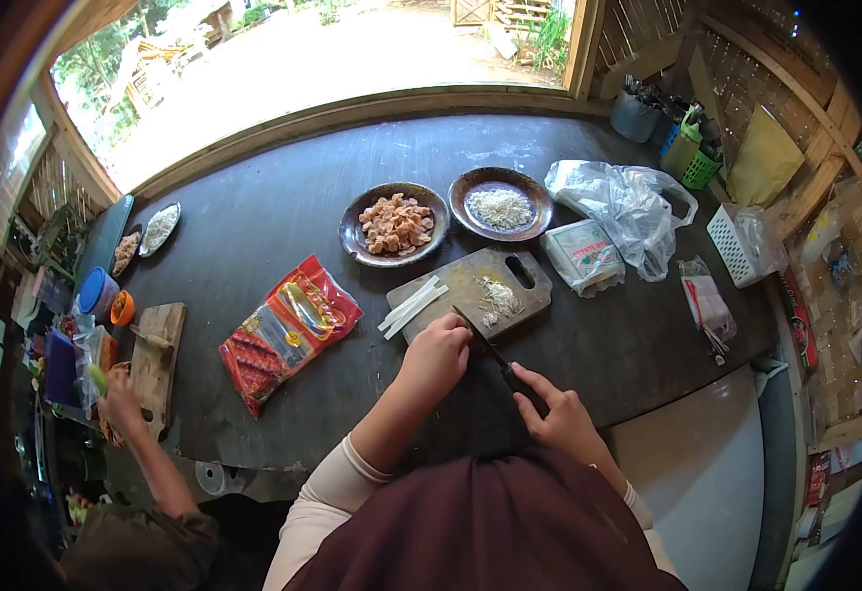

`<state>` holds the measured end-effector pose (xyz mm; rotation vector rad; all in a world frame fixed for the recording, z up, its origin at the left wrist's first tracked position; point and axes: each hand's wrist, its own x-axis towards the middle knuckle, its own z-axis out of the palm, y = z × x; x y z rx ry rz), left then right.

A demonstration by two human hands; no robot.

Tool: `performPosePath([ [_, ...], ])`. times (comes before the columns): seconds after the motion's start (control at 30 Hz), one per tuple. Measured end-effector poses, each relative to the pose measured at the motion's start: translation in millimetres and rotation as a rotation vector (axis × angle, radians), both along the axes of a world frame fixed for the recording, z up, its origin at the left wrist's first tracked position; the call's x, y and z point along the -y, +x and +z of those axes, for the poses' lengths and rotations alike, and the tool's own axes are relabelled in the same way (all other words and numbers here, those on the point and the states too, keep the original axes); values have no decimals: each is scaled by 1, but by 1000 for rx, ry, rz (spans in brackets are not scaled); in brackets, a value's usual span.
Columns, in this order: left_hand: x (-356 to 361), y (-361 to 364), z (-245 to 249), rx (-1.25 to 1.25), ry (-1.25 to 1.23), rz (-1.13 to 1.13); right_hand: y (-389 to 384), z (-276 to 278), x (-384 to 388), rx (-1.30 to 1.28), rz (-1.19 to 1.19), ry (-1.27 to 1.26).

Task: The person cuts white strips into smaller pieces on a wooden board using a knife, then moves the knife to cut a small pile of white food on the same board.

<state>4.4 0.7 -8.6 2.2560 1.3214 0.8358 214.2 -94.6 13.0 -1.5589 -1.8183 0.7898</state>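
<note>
My right hand (556, 412) is wrapped round the black handle of a knife (493, 357), whose blade points up and left over the front of a wooden cutting board (470, 281). At the board's front edge my left hand (439, 347) is closed near the blade tip; what its fingers pinch, if anything, is too small to tell. White strips (412, 306) lie on the board's left part, and a small heap of pale shreds (499, 300) lies on its right part. Behind the board stand a plate of brown slices (396, 226) and a plate of white shreds (501, 209).
A red sausage packet (291, 333) lies left of the board. Plastic bags (628, 202), a wrapped white pack (582, 257) and a white basket (734, 245) are at the right. At the left, a co-worker's hand (122, 402) is beside another board (162, 360).
</note>
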Motion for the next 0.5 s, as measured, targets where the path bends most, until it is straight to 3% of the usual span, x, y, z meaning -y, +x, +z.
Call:
performPosePath([
  [0.1,0,0,-1,12,20,-1,-7,11,-7,42,-13,-87],
  [0.33,2,0,0,26,28,21,2,7,4,9,-12,-34],
  [0.5,2,0,-3,42,17,33,5,17,1,-167,-14,-110],
])
